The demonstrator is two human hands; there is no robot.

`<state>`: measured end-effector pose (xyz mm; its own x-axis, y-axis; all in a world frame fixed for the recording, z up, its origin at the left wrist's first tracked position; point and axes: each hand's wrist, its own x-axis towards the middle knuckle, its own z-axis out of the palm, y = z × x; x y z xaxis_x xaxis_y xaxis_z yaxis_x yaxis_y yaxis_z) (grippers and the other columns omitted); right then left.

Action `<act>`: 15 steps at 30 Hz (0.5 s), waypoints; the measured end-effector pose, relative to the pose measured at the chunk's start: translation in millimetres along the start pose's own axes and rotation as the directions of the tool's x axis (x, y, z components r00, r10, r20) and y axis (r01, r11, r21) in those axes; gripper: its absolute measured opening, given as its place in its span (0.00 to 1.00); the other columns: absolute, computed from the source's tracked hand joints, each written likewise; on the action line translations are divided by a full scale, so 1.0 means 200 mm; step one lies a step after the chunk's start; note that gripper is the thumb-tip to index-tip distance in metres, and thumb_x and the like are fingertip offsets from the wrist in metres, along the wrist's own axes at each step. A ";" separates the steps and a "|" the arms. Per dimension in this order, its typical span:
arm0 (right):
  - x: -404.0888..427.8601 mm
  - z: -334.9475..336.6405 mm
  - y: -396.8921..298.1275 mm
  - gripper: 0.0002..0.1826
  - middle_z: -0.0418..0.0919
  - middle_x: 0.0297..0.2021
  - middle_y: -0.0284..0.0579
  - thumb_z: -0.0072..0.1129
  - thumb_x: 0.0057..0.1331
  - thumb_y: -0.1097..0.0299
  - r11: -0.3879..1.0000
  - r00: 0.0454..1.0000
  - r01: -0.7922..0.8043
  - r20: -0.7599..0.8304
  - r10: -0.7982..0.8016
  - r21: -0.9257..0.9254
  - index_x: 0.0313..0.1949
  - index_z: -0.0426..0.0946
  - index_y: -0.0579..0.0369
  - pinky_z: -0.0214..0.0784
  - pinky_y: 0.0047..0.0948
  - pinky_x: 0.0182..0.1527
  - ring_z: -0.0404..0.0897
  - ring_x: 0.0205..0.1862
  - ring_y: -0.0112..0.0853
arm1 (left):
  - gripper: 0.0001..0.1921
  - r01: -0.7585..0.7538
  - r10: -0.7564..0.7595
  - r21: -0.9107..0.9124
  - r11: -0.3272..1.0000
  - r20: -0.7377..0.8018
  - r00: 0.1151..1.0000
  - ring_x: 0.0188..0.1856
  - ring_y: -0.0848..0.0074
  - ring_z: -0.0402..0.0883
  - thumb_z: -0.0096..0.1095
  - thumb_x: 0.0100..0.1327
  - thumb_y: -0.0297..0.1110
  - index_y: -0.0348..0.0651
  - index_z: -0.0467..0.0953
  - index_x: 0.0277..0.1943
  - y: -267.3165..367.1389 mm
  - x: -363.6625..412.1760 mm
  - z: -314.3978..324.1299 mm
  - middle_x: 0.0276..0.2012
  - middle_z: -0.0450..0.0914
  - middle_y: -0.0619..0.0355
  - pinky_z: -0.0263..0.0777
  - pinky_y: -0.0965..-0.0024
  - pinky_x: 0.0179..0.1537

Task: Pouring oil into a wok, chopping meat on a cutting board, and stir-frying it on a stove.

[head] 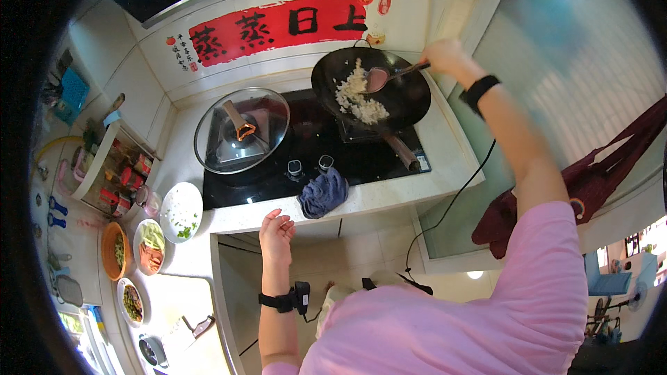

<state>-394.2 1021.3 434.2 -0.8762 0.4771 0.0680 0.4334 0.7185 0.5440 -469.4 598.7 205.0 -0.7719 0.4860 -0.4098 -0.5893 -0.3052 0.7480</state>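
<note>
My right hand (444, 57) grips the handle of a cooking spatula (379, 79), whose pinkish head rests among the food in a dark wok (404, 107). Pale, chopped food, possibly rice (371, 111), lies in clumps across the wok's middle and left side. The wok sits over the right side of a black glass cooktop (312, 138), its wooden handle (401, 150) pointing toward me. My left hand (277, 237) hangs at the counter's front edge with loosely curled fingers, holding nothing. A crumpled blue cloth (324, 194) lies on the cooktop's front edge, just right of that hand.
A glass lid (242, 130) covers the left burner area. Bowls of cut food (151, 247), a white plate with green bits (181, 213) and a knife (200, 327) on a cutting board (190, 291) line the left counter. A black cable (452, 208) hangs at right.
</note>
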 end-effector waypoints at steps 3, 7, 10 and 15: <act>0.01 -0.27 0.10 0.15 0.76 0.23 0.34 0.60 0.45 0.66 0.995 0.955 0.051 0.288 -0.073 0.083 0.36 0.77 0.42 0.64 0.27 0.24 0.74 0.25 0.29 | 0.12 -0.010 0.010 -0.033 0.999 0.010 1.000 0.31 0.77 0.70 0.45 0.54 0.28 0.41 0.64 0.43 -0.01 -0.01 -0.01 0.29 0.71 0.59 0.65 0.77 0.33; -0.01 -0.39 0.12 0.13 0.71 0.18 0.32 0.56 0.48 0.67 0.951 0.774 -0.051 0.614 -0.156 0.306 0.37 0.77 0.47 0.57 0.21 0.17 0.67 0.18 0.23 | 0.12 0.023 -0.023 -0.010 1.000 0.009 1.000 0.31 0.77 0.70 0.45 0.54 0.28 0.41 0.64 0.43 -0.02 -0.01 0.02 0.29 0.71 0.59 0.64 0.77 0.32; -0.03 -0.22 -0.01 0.15 0.67 0.15 0.31 0.53 0.52 0.65 0.837 0.770 -0.156 0.595 -0.229 0.524 0.41 0.74 0.44 0.53 0.18 0.15 0.62 0.14 0.19 | 0.12 0.012 -0.012 -0.010 1.000 0.006 1.000 0.30 0.78 0.70 0.45 0.54 0.28 0.41 0.64 0.43 -0.02 -0.01 0.02 0.29 0.71 0.59 0.64 0.76 0.33; 0.03 0.02 -0.14 0.13 0.64 0.13 0.28 0.48 0.56 0.62 0.561 0.884 -0.343 0.461 -0.078 0.753 0.41 0.71 0.44 0.49 0.17 0.14 0.58 0.12 0.17 | 0.12 0.012 -0.012 -0.007 1.000 0.016 1.000 0.31 0.76 0.69 0.45 0.55 0.29 0.42 0.64 0.43 -0.02 -0.01 0.00 0.30 0.70 0.58 0.64 0.75 0.34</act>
<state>-409.9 1005.9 416.1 -0.7112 0.5989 -0.3682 0.7027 0.6204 -0.3482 -466.0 599.1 201.8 -0.7607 0.5030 -0.4103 -0.6003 -0.3046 0.7395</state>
